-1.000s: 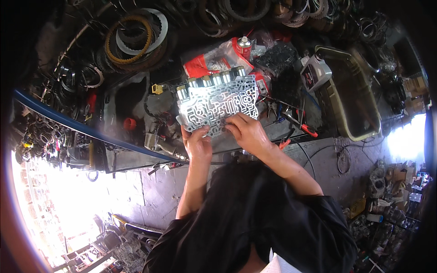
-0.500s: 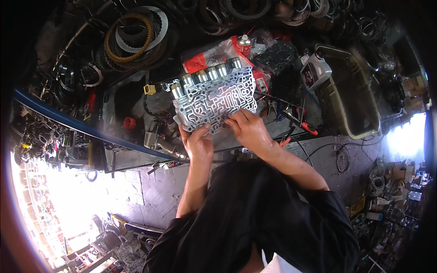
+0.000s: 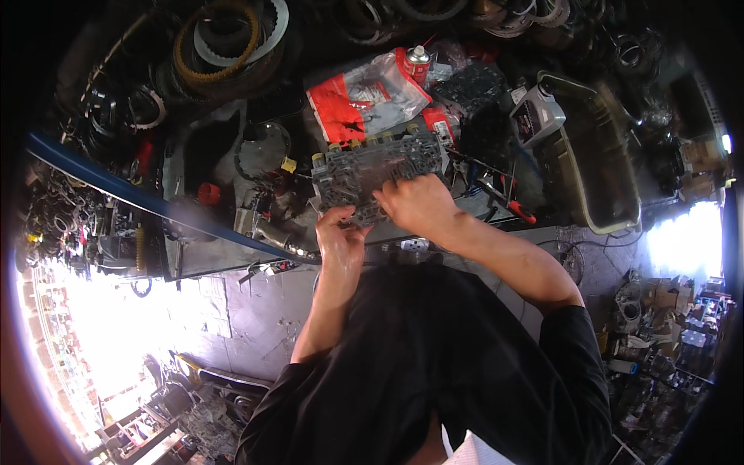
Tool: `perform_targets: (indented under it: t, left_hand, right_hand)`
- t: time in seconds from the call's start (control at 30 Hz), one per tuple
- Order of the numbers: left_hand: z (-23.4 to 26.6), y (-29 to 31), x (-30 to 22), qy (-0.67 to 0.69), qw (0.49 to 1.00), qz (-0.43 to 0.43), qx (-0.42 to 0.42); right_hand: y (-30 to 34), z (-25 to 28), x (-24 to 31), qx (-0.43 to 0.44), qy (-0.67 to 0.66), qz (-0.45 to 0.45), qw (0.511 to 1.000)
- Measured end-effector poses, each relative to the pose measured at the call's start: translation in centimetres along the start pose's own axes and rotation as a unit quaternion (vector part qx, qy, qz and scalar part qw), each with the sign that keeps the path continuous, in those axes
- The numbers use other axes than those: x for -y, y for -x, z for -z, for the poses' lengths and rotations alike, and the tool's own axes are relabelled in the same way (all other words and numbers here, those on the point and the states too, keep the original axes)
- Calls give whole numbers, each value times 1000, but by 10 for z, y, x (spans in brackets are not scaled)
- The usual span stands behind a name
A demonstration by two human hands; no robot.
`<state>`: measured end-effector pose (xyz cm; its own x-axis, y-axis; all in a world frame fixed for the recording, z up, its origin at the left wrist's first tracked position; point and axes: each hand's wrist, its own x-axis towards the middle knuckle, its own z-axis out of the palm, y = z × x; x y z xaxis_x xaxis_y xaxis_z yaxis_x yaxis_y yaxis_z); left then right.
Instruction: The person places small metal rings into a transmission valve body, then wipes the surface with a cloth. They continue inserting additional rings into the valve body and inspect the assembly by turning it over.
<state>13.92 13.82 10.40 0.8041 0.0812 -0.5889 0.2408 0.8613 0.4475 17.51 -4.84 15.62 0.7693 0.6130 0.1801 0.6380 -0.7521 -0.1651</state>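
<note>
A transmission valve body [image 3: 376, 165], a grey metal block with a maze of channels, is held over the bench, its row of brassy solenoids on the far edge. My left hand [image 3: 341, 236] grips its near left corner, thumb on top and the other fingers partly hidden under it. Over the near right part of the face lies my right hand [image 3: 418, 205], its fingers curled and pressed together against the metal. What those fingertips hold, if anything, is hidden. Just beyond the block sits a red and clear plastic bag [image 3: 368, 97].
A spray can [image 3: 417, 63] stands behind the bag. To the right are a grey plastic bottle [image 3: 537, 118], a large metal oil pan [image 3: 593, 163] and red-handled pliers [image 3: 518, 208]. Toothed rings [image 3: 215, 43] lie far left. A blue bar [image 3: 155, 205] crosses the left side.
The valve body has tipped and lowered, its face going from bright to dull grey and uncovering more of the bag. My right hand has slid farther over the face; the left keeps its corner.
</note>
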Motion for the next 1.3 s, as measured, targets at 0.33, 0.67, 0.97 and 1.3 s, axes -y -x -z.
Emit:
perform_targets:
  t: [0.33, 0.67, 0.97, 1.3]
  left_hand:
    - [0, 17, 2, -27, 998, -59, 11]
    - [23, -2, 1, -86, 995, -36, -37]
    - [-7, 14, -4, 15, 986, -146, 82]
    - [-16, 16, -6, 10, 988, -148, 47]
  right_hand:
    - [12, 4, 5, 16, -82, -55, 995]
    - [19, 22, -5, -12, -207, 73, 976]
    - [18, 37, 4, -68, -177, 46, 981]
    - [21, 35, 8, -108, -249, -9, 962]
